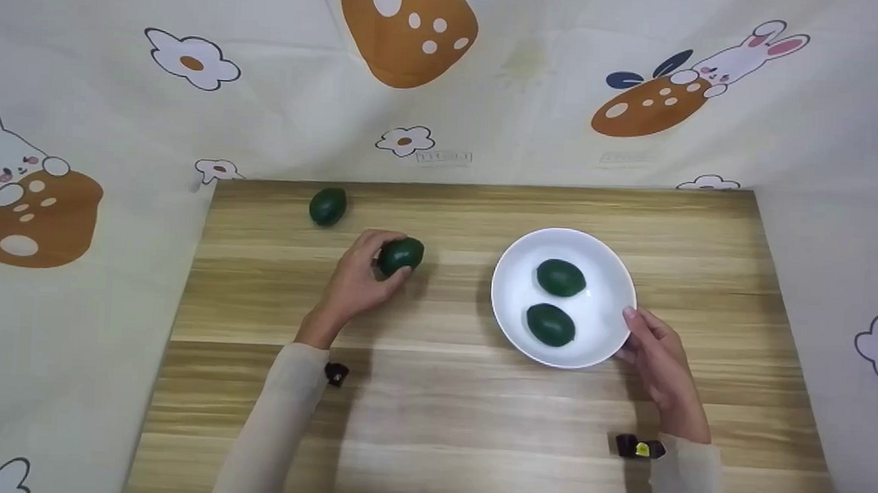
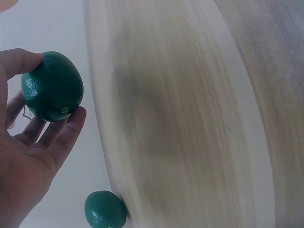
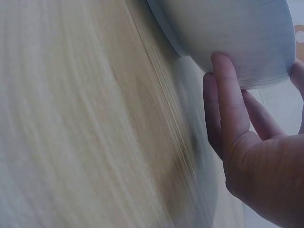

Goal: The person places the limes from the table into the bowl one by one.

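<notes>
My left hand [image 1: 360, 278] grips a smooth, dark green egg-shaped fruit [image 1: 401, 256] between thumb and fingers, left of the white bowl [image 1: 507, 303]. The left wrist view shows the held fruit [image 2: 52, 86] up close, with a small pale spot near its lower end. With the thumb at the rim and fingers against the outer wall, my right hand [image 1: 662, 363] holds the bowl on its right side. Inside the bowl lie two similar green fruits, an upper one [image 1: 560, 278] and a lower one [image 1: 550, 325]. In the right wrist view, fingers [image 3: 228, 90] press the bowl's outside [image 3: 242, 42].
Another green fruit [image 1: 327, 207] sits near the wooden table's back left edge. The table [image 1: 444, 427] meets a patterned cloth [image 1: 535, 124] at the back and sides. Small dark devices show beside the left wrist [image 1: 336, 374] and right wrist [image 1: 639, 446].
</notes>
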The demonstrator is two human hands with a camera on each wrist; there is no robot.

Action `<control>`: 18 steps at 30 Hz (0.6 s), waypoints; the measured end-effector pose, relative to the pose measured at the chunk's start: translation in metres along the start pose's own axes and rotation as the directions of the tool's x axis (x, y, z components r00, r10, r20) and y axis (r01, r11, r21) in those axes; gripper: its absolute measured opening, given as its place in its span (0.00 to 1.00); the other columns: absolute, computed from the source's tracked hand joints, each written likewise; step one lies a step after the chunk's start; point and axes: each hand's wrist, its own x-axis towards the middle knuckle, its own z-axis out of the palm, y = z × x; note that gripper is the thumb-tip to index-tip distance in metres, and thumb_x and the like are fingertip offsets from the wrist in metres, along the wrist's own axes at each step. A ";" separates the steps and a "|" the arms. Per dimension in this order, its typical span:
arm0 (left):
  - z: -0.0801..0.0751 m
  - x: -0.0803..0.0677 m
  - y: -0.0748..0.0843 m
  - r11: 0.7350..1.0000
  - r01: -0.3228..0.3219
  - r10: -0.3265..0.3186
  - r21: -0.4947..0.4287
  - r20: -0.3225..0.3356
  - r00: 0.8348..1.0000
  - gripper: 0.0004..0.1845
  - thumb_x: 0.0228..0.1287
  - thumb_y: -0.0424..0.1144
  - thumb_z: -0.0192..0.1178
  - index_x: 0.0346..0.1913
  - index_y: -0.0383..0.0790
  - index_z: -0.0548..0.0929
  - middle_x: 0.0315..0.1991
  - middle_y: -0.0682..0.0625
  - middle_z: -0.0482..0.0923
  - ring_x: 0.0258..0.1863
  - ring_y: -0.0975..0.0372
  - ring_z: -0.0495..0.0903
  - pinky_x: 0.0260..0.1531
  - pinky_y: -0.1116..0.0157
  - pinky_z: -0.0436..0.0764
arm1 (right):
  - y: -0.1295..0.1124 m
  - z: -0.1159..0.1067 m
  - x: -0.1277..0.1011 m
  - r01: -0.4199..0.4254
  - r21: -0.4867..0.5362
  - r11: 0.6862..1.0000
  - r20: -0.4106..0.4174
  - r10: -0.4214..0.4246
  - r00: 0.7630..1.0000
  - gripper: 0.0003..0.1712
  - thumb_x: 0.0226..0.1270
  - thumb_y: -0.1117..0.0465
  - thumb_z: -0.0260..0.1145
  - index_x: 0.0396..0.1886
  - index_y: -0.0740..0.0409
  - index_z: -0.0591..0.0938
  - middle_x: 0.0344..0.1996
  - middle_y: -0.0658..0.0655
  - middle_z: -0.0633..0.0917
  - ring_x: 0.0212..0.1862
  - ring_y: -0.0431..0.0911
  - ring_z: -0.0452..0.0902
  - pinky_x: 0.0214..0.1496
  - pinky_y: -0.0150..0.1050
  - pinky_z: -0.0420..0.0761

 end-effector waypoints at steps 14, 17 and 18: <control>0.005 0.003 0.012 1.000 -0.013 0.013 -0.023 0.017 1.000 0.26 0.66 0.43 0.74 0.65 0.50 0.81 0.62 0.48 0.80 0.61 0.55 0.80 0.56 0.53 0.84 | 0.000 -0.001 0.000 0.000 0.018 1.000 0.011 0.000 1.000 0.12 0.84 0.52 0.58 0.52 0.40 0.88 0.44 0.46 0.92 0.46 0.39 0.91 0.48 0.39 0.91; 0.008 0.004 0.017 0.999 -0.010 0.011 -0.041 0.031 0.999 0.26 0.66 0.44 0.73 0.66 0.50 0.81 0.62 0.48 0.79 0.62 0.55 0.80 0.57 0.52 0.85 | 0.001 -0.002 0.000 -0.005 0.013 1.000 0.015 0.005 1.000 0.12 0.84 0.51 0.58 0.53 0.40 0.87 0.44 0.45 0.92 0.47 0.39 0.91 0.48 0.39 0.91; 0.009 0.005 0.019 0.999 -0.009 0.011 -0.044 0.037 0.999 0.26 0.66 0.44 0.73 0.66 0.50 0.80 0.63 0.48 0.79 0.62 0.55 0.80 0.58 0.52 0.85 | 0.001 -0.001 0.000 -0.007 0.012 1.000 0.007 0.007 1.000 0.12 0.84 0.51 0.58 0.53 0.40 0.88 0.44 0.46 0.92 0.46 0.40 0.91 0.47 0.39 0.91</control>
